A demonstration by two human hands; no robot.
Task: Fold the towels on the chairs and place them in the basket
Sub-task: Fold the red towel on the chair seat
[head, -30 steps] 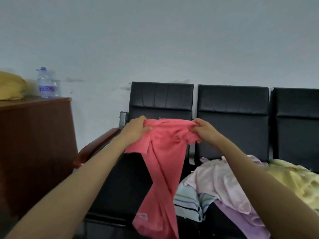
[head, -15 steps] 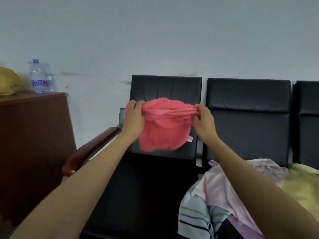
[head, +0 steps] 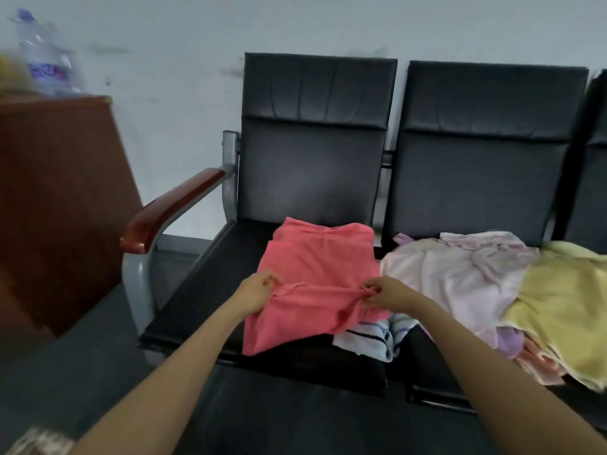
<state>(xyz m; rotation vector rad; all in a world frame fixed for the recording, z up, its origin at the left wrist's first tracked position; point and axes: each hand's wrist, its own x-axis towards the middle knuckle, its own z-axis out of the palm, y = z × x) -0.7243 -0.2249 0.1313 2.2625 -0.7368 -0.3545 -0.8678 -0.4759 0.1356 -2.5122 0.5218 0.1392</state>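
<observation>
Lying where, the coral towel point(head: 315, 264)? — On the seat of the left chair point(head: 203, 290), spread from the seat's back edge almost to its front edge, towards the right side of the seat.

And the left hand point(head: 259, 292)? — Over the towel's left side, nearer the seat's front edge, fingers curled, pinching a bunched ridge of the cloth.

The right hand point(head: 389, 295)? — Level with it at the towel's right side, fingertips pinching the other end of that ridge, which runs straight between the two hands.

What lies beside it? — A striped towel point(head: 371, 338) touches its front right corner. On the next seat sits a heap: a pale pink towel point(head: 460, 277), a yellow towel point(head: 565, 300) and a lilac towel point(head: 509, 343) underneath.
</observation>
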